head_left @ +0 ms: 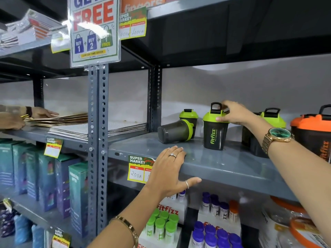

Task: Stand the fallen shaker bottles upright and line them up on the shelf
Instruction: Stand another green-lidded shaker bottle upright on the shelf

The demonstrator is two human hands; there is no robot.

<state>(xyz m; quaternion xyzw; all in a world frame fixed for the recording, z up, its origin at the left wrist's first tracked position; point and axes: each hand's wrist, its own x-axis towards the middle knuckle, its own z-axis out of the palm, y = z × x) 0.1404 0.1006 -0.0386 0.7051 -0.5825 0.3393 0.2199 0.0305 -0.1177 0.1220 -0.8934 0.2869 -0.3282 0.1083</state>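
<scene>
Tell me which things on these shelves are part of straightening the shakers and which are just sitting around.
Part of the job: fallen shaker, upright Fitfizz shaker under right hand, green-lidded shaker behind, orange-lidded shaker, shelf.

Just there: paper bags, teal boxes, tablet tubes, offer sign.

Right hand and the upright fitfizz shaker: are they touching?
Touching. The head view shows the right hand with its thumb pressed on the green lid of the upright fitfizz shaker.

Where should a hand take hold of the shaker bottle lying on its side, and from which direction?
Probably around the dark body of the fallen shaker bottle, coming from the front and above. It lies with its base toward the left and its green lid toward the right, close to an upright bottle behind, so the barrel is the open part. The left hand rests nearest.
</scene>
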